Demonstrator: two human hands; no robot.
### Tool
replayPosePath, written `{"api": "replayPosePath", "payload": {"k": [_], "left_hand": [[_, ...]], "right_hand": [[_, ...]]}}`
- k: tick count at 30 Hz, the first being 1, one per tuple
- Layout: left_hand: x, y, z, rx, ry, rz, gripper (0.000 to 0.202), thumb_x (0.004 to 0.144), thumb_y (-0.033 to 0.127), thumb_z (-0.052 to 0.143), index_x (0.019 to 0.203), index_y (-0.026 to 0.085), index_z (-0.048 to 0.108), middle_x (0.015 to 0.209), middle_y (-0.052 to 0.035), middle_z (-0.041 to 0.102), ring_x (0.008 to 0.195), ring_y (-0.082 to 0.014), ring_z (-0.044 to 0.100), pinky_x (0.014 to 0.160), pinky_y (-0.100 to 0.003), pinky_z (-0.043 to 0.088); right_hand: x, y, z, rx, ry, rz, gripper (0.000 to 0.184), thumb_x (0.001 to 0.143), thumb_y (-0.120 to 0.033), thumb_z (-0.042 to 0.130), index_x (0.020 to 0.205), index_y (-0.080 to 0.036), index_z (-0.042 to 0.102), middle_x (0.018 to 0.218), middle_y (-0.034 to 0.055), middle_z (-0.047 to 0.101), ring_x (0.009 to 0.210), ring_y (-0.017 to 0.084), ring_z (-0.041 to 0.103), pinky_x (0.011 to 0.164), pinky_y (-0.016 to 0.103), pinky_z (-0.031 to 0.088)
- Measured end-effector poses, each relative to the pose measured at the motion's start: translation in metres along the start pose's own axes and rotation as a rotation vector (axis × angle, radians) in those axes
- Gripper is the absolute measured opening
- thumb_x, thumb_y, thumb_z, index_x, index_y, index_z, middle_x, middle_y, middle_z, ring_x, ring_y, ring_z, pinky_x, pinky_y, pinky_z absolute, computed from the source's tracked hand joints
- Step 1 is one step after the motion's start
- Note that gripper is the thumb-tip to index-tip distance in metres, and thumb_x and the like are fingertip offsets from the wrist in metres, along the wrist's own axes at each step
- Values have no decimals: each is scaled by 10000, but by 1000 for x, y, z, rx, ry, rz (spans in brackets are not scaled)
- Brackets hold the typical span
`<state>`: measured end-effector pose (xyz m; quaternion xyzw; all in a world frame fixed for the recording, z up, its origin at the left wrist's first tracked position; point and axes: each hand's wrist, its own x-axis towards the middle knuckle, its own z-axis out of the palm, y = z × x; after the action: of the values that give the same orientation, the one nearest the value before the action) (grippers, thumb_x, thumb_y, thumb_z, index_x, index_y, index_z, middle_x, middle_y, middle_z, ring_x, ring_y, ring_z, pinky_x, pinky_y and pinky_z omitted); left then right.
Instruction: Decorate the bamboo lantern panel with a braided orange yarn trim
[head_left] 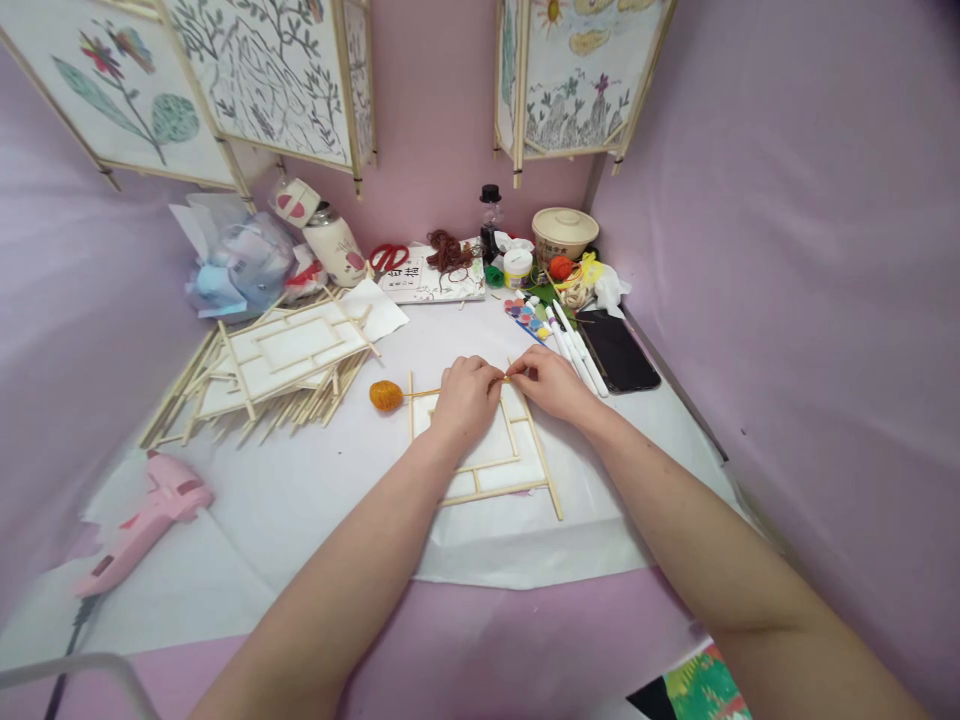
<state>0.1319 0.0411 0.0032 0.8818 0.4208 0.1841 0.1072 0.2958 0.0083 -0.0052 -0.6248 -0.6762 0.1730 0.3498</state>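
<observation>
A small stick frame (516, 440) backed with white paper lies flat in front of me. My left hand (469, 395) rests over its far side, fingers pinched near the far right corner. Opposite it, my right hand (550, 380) is also closed in a pinch, its fingertips almost meeting the left ones. A bit of yellow yarn shows between the fingertips, though most of it is hidden. To the left of the frame sits a ball of yellow yarn (386, 396), with a strand running toward my left hand.
A pink glue gun (154, 520) lies at left, below stacked stick frames (296, 350). Red scissors (388, 258), brown yarn (448, 252) and a book (431, 285) are at the back. White pens (577, 350) and a phone (619, 350) lie right. Painted lanterns (270, 80) hang above.
</observation>
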Motion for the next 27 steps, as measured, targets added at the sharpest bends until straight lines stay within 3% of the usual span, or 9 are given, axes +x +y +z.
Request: {"api": "replayPosePath", "payload": {"k": [11, 19, 27], "left_hand": [[1, -2, 1, -12, 5, 1, 216, 895, 203, 515, 967, 205, 718, 988, -72, 666, 985, -262, 546, 847, -407, 419], [1, -1, 1, -19, 34, -20, 251, 907, 183, 490, 1071, 180, 680, 1013, -84, 678, 1015, -265, 556, 871, -407, 422], [10, 9, -20, -64, 72, -101, 329, 930, 142, 411, 1180, 144, 625, 1106, -95, 682, 1055, -242, 571, 941, -388, 426]], "right_hand": [[0, 0, 1, 11, 6, 10, 144, 784, -112, 592, 801, -187, 713, 832, 18, 621, 782, 146, 559, 763, 284, 430], [3, 7, -1, 75, 131, 73, 145, 771, -165, 563, 844, -188, 687, 871, 17, 633, 730, 140, 550, 726, 280, 435], [2, 8, -1, 28, 125, 48, 156, 762, -186, 538, 832, -195, 678, 858, 24, 643, 729, 152, 557, 717, 283, 430]]}}
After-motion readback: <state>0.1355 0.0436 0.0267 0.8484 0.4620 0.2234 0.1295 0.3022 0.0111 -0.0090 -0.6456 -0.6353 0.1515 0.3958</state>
